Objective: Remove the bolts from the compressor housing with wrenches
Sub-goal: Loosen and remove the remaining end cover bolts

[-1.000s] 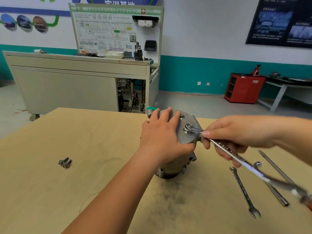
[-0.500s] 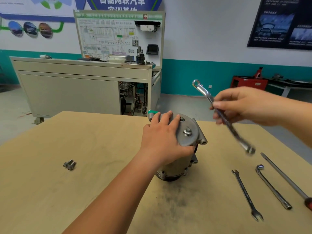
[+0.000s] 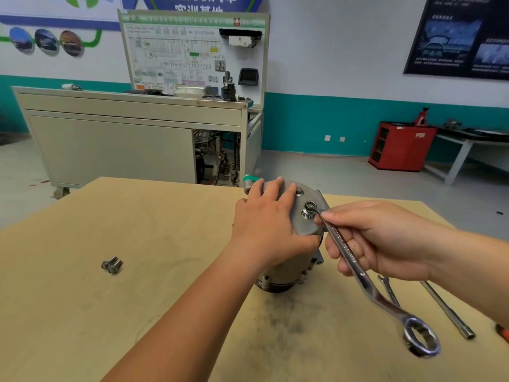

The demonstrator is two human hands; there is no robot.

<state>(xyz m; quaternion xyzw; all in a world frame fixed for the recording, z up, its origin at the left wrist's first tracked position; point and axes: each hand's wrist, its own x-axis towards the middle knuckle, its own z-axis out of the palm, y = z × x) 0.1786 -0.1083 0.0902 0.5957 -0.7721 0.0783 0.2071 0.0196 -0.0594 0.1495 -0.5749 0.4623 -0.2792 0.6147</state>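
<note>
Ring wrench (image 3: 365,282) sits on the bolt (image 3: 309,210) atop the compressor housing (image 3: 286,268), mid-surface (image 3: 82,312)! Right hand (image 3: 377,241) has its grip clamped round the shank, where the stamped lettering is too blurred to read. Left hand (image 3: 270,224) presses on the end plate, grip apart, fingers straight. Two loose bolts (image 3: 111,264) lie well left. The banner (image 3: 192,2) characters are cropped.
</note>
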